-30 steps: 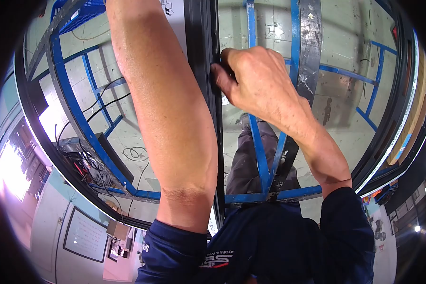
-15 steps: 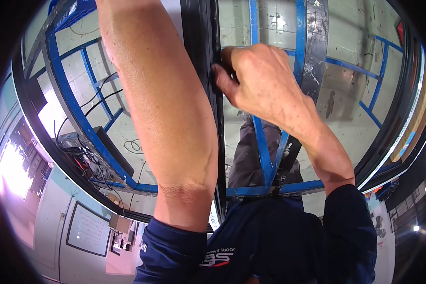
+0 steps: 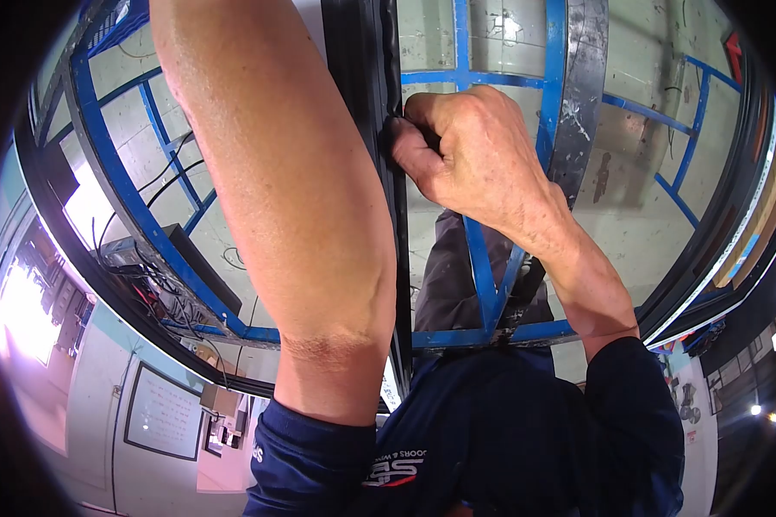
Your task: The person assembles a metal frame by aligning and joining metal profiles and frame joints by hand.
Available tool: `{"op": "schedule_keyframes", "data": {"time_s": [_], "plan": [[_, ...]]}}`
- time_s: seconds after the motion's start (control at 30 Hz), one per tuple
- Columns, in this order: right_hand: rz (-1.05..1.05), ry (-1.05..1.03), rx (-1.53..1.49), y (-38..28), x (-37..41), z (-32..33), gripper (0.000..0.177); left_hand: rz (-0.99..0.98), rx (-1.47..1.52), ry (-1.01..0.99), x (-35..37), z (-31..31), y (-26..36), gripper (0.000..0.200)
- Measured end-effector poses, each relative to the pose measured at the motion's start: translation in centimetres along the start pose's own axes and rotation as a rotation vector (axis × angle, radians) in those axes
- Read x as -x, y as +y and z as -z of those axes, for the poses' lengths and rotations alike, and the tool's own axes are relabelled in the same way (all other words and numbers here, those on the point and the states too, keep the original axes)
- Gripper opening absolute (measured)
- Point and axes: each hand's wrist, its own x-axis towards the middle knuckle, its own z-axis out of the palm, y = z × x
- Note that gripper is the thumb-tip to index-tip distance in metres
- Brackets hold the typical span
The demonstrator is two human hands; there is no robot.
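Note:
A dark frame bar (image 3: 353, 52) runs up the middle of the head view, with a thin, slightly wavy black rubber strip (image 3: 393, 52) along its right edge. My right hand (image 3: 483, 151) is closed at that edge, thumb and curled fingers pinching the strip. The fingertips are partly hidden against the dark bar. My left forearm (image 3: 276, 172) stretches forward over the bar's left side and leaves the view at the top, so my left hand is out of sight.
Blue metal stand rails (image 3: 547, 95) lie beneath the frame, one with a worn dark top (image 3: 582, 95). Cables and a dark box (image 3: 203, 267) sit at the left. A whiteboard (image 3: 164, 414) hangs on the wall at lower left. Boards (image 3: 759, 207) stand at the far right.
My right hand stays at the strip, its fingers curled a little tighter. The view has shifted slightly, and my left forearm reaches a little further left at the top.

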Motion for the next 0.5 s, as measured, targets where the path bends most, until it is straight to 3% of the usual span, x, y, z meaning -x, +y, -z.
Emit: {"op": "schedule_keyframes", "data": {"time_s": [0.1, 0.17, 0.5], "plan": [[0.105, 0.107, 0.102, 0.2, 0.9, -0.7, 0.022, -0.08, -0.082, 0.03, -0.3, 0.0, 0.5, 0.052], [0.106, 0.04, 0.123, 0.1, 1.4, -0.6, 0.022, -0.104, -0.101, 0.048, -0.5, 0.0, 0.9, 0.051], [0.085, 0.023, 0.072, -0.1, 1.3, -0.7, 0.017, 0.078, 0.174, 0.079, -0.2, -0.2, 2.5, 0.044]]}}
